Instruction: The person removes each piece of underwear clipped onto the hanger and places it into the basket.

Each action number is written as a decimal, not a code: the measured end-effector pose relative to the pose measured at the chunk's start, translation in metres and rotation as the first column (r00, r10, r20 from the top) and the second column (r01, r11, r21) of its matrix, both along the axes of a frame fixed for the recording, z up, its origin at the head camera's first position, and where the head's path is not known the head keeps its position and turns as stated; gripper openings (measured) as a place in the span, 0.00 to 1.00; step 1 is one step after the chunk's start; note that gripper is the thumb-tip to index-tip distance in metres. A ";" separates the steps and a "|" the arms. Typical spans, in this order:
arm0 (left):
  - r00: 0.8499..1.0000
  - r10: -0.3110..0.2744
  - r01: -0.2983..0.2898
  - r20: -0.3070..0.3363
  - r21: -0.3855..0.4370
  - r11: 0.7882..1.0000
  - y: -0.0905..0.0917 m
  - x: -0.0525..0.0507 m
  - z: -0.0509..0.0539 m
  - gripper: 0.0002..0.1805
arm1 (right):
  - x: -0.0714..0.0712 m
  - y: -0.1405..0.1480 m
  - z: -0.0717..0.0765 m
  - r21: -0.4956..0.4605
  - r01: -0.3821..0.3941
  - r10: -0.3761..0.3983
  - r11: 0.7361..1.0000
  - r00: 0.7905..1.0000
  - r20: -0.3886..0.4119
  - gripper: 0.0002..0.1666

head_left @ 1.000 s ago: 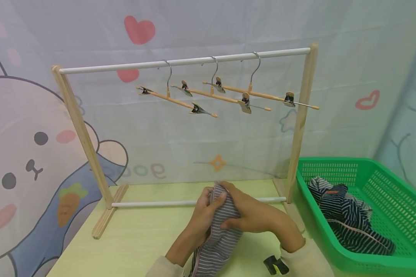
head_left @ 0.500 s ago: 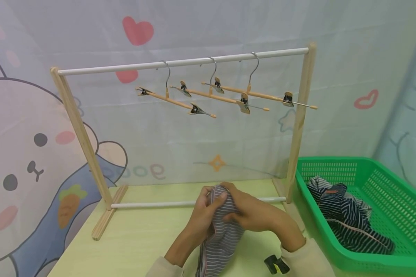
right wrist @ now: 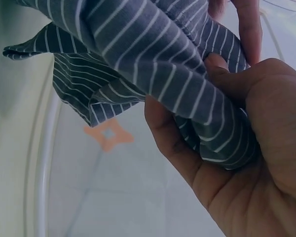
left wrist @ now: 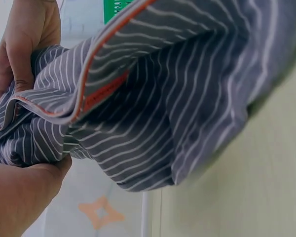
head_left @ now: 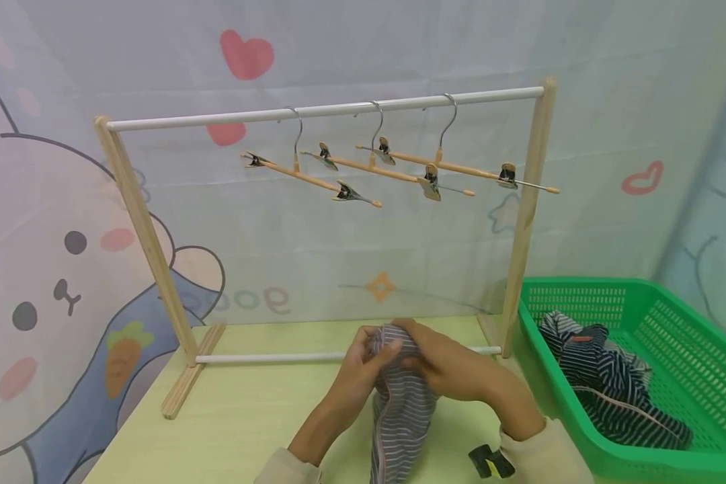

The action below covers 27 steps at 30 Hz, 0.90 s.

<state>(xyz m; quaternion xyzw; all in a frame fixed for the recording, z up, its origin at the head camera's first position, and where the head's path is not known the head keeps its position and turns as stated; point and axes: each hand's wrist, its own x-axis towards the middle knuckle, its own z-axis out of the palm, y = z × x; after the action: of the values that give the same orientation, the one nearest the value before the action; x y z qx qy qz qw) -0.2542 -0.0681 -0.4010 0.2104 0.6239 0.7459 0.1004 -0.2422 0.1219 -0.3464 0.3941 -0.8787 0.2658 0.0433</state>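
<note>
A grey garment (head_left: 402, 423) with white stripes hangs bunched from both hands above the table. Its open end, edged with orange piping and bearing an orange label (left wrist: 106, 91), gapes in the left wrist view. My left hand (head_left: 358, 373) grips the bunched upper end from the left, thumb laid over the cloth. From the other side my right hand (head_left: 454, 366) holds the same end; in the right wrist view its thumb and fingers curl round the fabric (right wrist: 187, 94). Folds hide several fingertips.
A wooden rack (head_left: 145, 249) stands behind the hands, with three clip hangers (head_left: 372, 165) on its white top rail (head_left: 218, 118). The green basket (head_left: 587, 430) at right holds striped clothes (head_left: 605, 370). A small black object (head_left: 491, 462) lies by the right sleeve.
The garment's lower part has swung right and bunches more narrowly between the hands. My right hand has shifted slightly right, and its thumb has moved further in behind the cloth.
</note>
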 end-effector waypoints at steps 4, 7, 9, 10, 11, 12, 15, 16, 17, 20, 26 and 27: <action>1.000 -0.013 0.013 -0.016 -0.010 1.000 -0.001 0.000 -0.001 0.20 | -0.001 0.002 0.001 -0.004 0.015 -0.016 1.000 0.999 -0.042 0.28; 1.000 -0.006 0.005 -0.016 -0.032 0.999 -0.001 -0.001 -0.002 0.22 | -0.001 0.005 0.003 -0.006 0.037 -0.037 0.999 0.996 -0.082 0.27; 1.000 0.001 -0.002 -0.019 -0.053 0.999 -0.001 -0.002 -0.002 0.25 | 0.000 0.007 0.005 -0.010 0.050 -0.050 0.999 0.993 -0.111 0.26; 1.000 0.005 -0.007 -0.017 -0.065 0.998 0.000 -0.002 -0.002 0.26 | 0.000 0.008 0.007 -0.015 0.049 -0.051 0.999 0.991 -0.125 0.25; 1.000 0.007 -0.008 -0.018 -0.077 0.997 0.000 -0.002 -0.002 0.27 | 0.001 0.010 0.008 -0.019 0.050 -0.053 0.999 0.989 -0.137 0.25; 1.000 0.006 -0.007 -0.021 -0.087 0.996 0.000 -0.002 -0.002 0.29 | 0.001 0.011 0.009 -0.024 0.050 -0.053 0.998 0.987 -0.152 0.24; 1.000 0.002 -0.005 -0.027 -0.113 0.994 0.000 -0.001 -0.001 0.31 | 0.001 0.016 0.010 -0.040 0.045 -0.051 0.998 0.982 -0.181 0.22; 1.000 0.000 -0.003 -0.026 -0.119 0.993 0.000 0.000 -0.001 0.32 | 0.001 0.018 0.011 -0.045 0.044 -0.052 0.998 0.980 -0.191 0.21; 1.000 -0.003 -0.001 -0.027 -0.124 0.992 0.000 0.000 -0.001 0.32 | 0.001 0.020 0.011 -0.049 0.050 -0.058 0.998 0.978 -0.199 0.21; 0.999 -0.004 -0.001 -0.041 -0.133 0.991 0.001 0.001 -0.002 0.31 | 0.002 0.027 0.014 -0.065 0.069 -0.082 0.996 0.969 -0.232 0.20; 0.997 0.016 -0.025 -0.072 -0.129 0.991 0.004 0.001 -0.003 0.29 | 0.006 0.052 0.026 -0.127 0.135 -0.168 0.983 0.942 -0.291 0.21; 0.997 0.017 -0.028 -0.078 -0.131 0.991 0.005 0.001 -0.002 0.29 | 0.007 0.057 0.028 -0.141 0.150 -0.188 0.979 0.931 -0.314 0.21</action>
<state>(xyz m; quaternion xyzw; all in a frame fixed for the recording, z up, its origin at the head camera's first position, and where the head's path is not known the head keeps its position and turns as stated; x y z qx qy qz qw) -0.2536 -0.0633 -0.4035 0.2246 0.6776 0.6955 0.0817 -0.2357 0.1787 -0.3184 0.3524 -0.8733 0.2424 0.2333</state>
